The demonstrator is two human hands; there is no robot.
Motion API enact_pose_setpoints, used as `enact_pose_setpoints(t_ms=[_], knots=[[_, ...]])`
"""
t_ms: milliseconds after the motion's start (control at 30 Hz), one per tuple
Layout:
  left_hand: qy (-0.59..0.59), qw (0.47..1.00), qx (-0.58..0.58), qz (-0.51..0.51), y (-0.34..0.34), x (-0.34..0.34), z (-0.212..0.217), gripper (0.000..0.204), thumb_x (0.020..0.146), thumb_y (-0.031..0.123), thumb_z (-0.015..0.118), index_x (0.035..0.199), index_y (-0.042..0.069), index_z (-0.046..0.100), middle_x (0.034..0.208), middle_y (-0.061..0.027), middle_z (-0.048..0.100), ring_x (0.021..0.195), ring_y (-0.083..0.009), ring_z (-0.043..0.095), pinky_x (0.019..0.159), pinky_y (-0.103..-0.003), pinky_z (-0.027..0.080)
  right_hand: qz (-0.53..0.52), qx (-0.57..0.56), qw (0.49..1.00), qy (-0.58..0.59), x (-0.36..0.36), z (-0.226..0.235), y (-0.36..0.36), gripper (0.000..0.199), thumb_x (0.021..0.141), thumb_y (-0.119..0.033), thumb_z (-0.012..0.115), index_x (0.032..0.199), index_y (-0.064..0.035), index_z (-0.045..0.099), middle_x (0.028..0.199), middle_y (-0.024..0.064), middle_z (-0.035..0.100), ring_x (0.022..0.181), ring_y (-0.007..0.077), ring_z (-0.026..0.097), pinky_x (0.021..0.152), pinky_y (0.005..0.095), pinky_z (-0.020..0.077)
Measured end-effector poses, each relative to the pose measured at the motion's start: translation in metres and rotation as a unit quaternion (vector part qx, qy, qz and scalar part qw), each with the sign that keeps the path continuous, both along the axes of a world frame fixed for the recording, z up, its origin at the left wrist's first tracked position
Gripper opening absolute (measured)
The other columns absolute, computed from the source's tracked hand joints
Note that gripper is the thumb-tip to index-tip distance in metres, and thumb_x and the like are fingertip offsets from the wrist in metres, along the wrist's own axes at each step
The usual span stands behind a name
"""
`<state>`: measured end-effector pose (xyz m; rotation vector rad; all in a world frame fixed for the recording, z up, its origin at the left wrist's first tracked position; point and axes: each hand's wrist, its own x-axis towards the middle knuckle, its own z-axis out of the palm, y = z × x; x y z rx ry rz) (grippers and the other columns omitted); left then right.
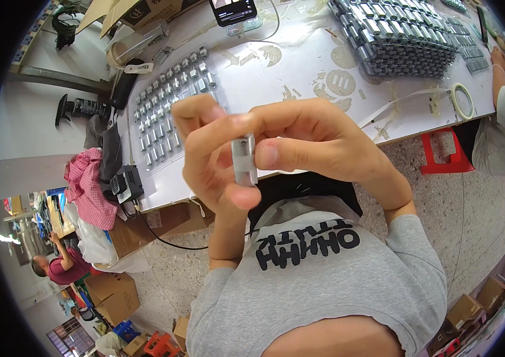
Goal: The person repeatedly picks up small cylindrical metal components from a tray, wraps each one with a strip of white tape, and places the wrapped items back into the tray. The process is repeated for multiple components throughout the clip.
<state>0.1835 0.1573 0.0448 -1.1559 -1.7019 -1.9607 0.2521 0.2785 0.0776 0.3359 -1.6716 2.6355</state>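
Note:
Close in front of me, a small silver metal cylinder [242, 162] stands nearly upright between my two hands. A paler band runs round its lower part. From the left, my left hand [208, 152] grips it, with the thumb under its lower end and the fingers curled behind and above. My right hand [324, 140] pinches its upper part, the thumb against its right side and the index finger across the top. Beyond my left hand, a clear tray [172, 113] of similar silver pieces in rows lies on the white table [252, 77].
Stacked trays of silver cylinders [398, 38] stand at the far right, near a roll of tape [462, 101]. A phone [233, 11] with a cable lies at the back. A red stool [447, 153] and another person's arm [499, 74] are at right; a black box [126, 183] is at left.

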Motion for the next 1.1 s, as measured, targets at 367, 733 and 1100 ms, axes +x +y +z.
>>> enact_pose_setpoints(t_ms=[367,733,1100], knots=[[0.094,0.971,-0.218,0.02,-0.018,0.0,0.037,0.042,0.059,0.016,0.075,0.098,0.006,0.061,0.083,-0.0032,0.058,0.077,-0.017,0.051,0.069,-0.028,0.041,-0.141,0.171,0.972,0.076,-0.007,-0.011,0.011,0.022,0.08,-0.021,0.061,0.071,-0.0009,0.058,0.058,-0.0035,0.045,0.055,0.0038,0.036,0.049,0.0208,0.0286],[0.166,0.948,-0.265,0.051,-0.021,-0.005,0.048,0.037,0.054,0.014,0.076,0.088,0.009,0.063,0.076,-0.0014,0.058,0.073,-0.0165,0.051,0.064,-0.027,0.041,-0.131,0.275,0.948,0.094,0.003,0.003,0.028,0.023,0.081,-0.02,0.059,0.075,0.0015,0.058,0.058,0.0002,0.048,0.053,0.0047,0.039,0.046,0.0213,0.0305],[0.14,0.977,-0.158,0.011,-0.019,-0.007,0.034,0.037,0.062,0.025,0.075,0.089,0.004,0.061,0.076,-0.0049,0.056,0.069,-0.0155,0.05,0.061,-0.024,0.042,-0.113,0.254,0.957,0.085,0.005,0.006,0.026,0.018,0.081,-0.016,0.059,0.075,0.0009,0.059,0.063,0.0012,0.055,0.054,0.0046,0.042,0.049,0.02,0.0326]])
